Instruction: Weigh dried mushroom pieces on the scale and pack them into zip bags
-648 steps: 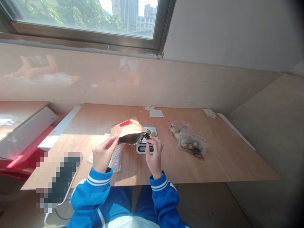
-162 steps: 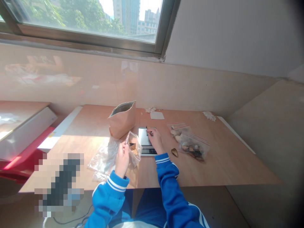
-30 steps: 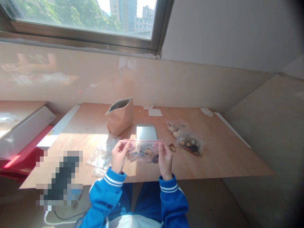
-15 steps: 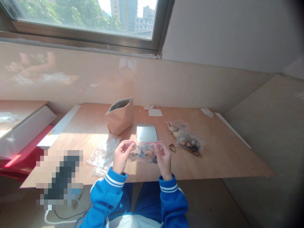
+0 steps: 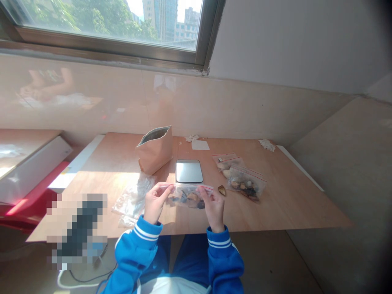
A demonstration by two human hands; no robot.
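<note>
Between my two hands is a clear zip bag (image 5: 186, 198) with a red line along its top and brown and dark pieces inside. My left hand (image 5: 155, 201) pinches the top edge at its left end. At the right end, my right hand (image 5: 213, 204) grips the same edge between thumb and fingers. Just beyond the bag lies a flat silver scale (image 5: 189, 170). A single brown-and-dark piece (image 5: 222, 190) rests on the table by my right hand. Crumpled clear plastic bags (image 5: 134, 198) lie to the left of my left hand.
An open brown paper pouch (image 5: 156, 150) stands upright behind the plastic bags. Filled zip bags (image 5: 247, 182) lie at the right. A white card (image 5: 200, 145) and crumpled tissue (image 5: 267, 145) are near the wall. A blurred-out dark patch (image 5: 80, 228) covers the table's left front edge.
My right hand has shifted slightly right along the zip bag's top edge, and the bag sits a little lower, showing more of the scale. Other things on the table have stayed put.
</note>
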